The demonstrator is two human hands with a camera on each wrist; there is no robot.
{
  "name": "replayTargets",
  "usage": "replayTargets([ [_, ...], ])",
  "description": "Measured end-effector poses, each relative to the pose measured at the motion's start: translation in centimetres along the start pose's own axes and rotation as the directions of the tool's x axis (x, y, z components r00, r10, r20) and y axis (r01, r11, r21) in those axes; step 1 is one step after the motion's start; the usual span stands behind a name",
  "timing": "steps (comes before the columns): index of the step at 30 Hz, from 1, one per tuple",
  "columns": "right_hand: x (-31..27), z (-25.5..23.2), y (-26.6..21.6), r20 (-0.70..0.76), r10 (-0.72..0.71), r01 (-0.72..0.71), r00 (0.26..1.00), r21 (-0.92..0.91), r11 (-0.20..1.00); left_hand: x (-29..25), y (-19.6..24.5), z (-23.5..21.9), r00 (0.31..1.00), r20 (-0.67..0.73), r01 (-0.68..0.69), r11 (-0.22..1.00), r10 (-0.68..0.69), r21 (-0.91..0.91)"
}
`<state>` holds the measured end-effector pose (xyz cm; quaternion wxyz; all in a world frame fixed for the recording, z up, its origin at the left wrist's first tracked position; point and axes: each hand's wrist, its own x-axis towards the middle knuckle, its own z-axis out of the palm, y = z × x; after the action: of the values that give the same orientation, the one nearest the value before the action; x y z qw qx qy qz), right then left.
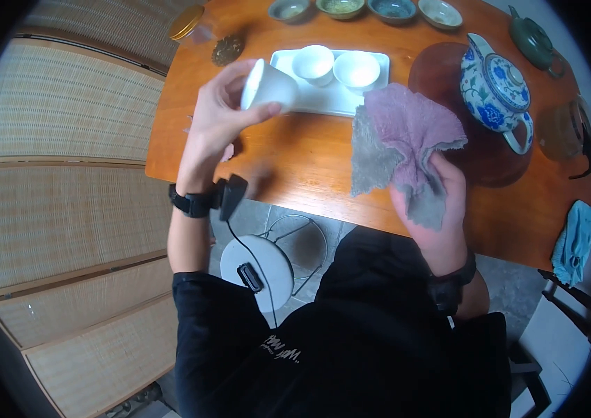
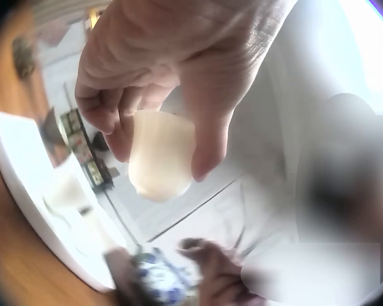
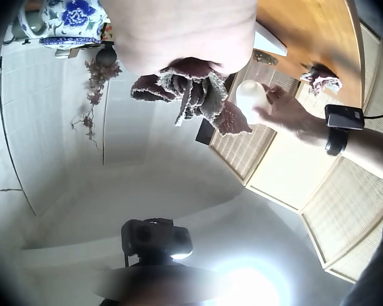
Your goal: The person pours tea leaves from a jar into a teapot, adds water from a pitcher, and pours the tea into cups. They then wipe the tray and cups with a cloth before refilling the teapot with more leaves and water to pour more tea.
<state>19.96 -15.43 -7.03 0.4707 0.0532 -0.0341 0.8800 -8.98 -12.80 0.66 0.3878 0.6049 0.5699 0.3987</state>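
Observation:
My left hand (image 1: 215, 115) grips a white cup (image 1: 271, 87) between thumb and fingers, tilted on its side above the near left corner of a white tray (image 1: 323, 104). In the left wrist view the cup (image 2: 161, 156) shows its smooth rounded end. Two more white cups, a left one (image 1: 313, 64) and a right one (image 1: 356, 71), stand on that tray. A purple and grey cloth (image 1: 414, 122) is bunched in my right hand (image 1: 438, 209), spread out above the table's front. The right wrist view shows its folded edges (image 3: 191, 95) hanging from the hand.
Right of the tray, a blue-and-white teapot (image 1: 494, 90) stands on a round reddish-brown board (image 1: 431, 73). A dark green teapot (image 1: 536, 42), a glass pot (image 1: 561, 132) and a teal cloth (image 1: 572, 244) lie farther right. Several bowls line the back; a gold-lidded jar (image 1: 187, 22) is back left.

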Motion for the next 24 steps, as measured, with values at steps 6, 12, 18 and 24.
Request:
replayTargets([
  [6,-1.0,-0.9,-1.3,-0.059,-0.102,0.096,0.993,-0.103,0.99,4.5,-2.8,-1.7,0.994,-0.046,-0.048,0.753,0.103,0.656],
  [12,-2.1,0.1,-1.9,-0.243,-0.287,0.188,0.927,-0.362,0.913,7.3,-4.7,-2.5,0.991,0.011,-0.112,0.758,0.137,0.642],
  [18,-2.7,0.3,-2.4,-0.265,-0.323,0.197,0.909,-0.41,0.89,8.1,-6.0,-2.3,0.994,0.051,-0.106,0.785,0.094,0.61],
  [24,-3.1,0.0,-2.5,-0.245,-0.284,0.192,0.927,-0.342,0.92,7.8,-5.4,-1.4,0.999,0.026,-0.051,0.788,0.044,0.614],
])
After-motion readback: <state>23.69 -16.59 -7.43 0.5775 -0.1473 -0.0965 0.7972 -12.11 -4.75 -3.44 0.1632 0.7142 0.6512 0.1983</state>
